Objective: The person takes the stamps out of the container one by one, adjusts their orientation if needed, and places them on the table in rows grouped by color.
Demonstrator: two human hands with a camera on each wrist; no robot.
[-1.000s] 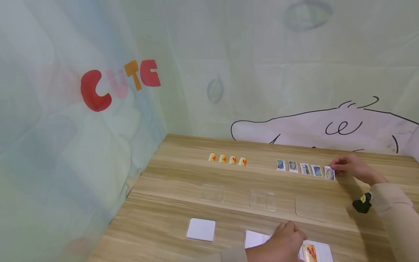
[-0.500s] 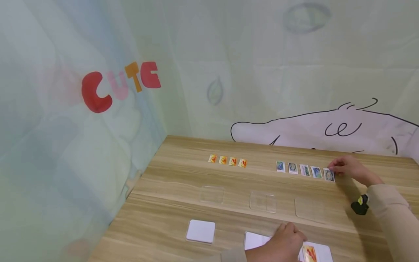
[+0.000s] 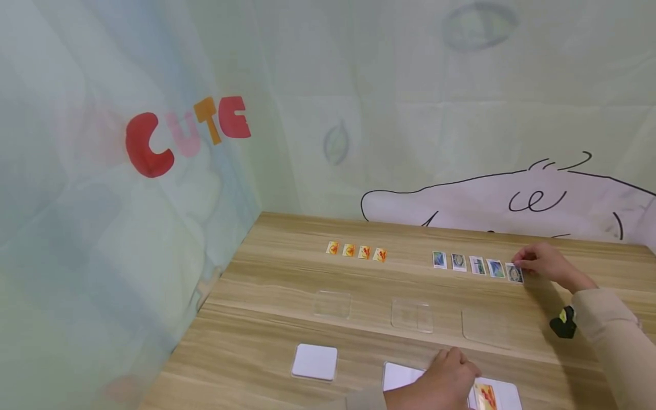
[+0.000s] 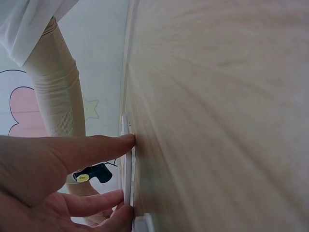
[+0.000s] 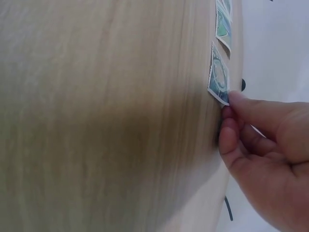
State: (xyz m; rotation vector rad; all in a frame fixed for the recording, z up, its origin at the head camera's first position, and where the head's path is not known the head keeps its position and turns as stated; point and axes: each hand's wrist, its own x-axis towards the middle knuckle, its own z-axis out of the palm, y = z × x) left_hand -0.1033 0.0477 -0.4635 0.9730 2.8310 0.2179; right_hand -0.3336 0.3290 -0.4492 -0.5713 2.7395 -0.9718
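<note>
At the far right of the table, my right hand (image 3: pixel 545 265) pinches the corner of a postage stamp (image 3: pixel 515 273) between thumb and fingers. In the right wrist view that stamp (image 5: pixel 218 77) has a serrated edge and a greenish print. It ends a row of several bluish stamps (image 3: pixel 477 266). Near the front, my left hand (image 3: pixel 446 376) grips the edge of a flat white card (image 3: pixel 507 393), on which an orange-red stamp (image 3: pixel 485 396) lies. The left wrist view shows thumb and fingers on the thin white card (image 4: pixel 128 169) from the side. Another white card (image 3: pixel 402 374) is partly hidden beneath that hand.
Several orange stamps (image 3: pixel 356 250) lie in a row at the back. Three clear plastic pieces (image 3: pixel 412 316) cross the middle of the wooden table (image 3: pixel 246 336). A white card (image 3: pixel 315 361) lies front left. A printed cloth (image 3: pixel 410 114) stands behind.
My right hand has shifted slightly left with the stamp at its fingertips. The left hand stays in place on the white card.
</note>
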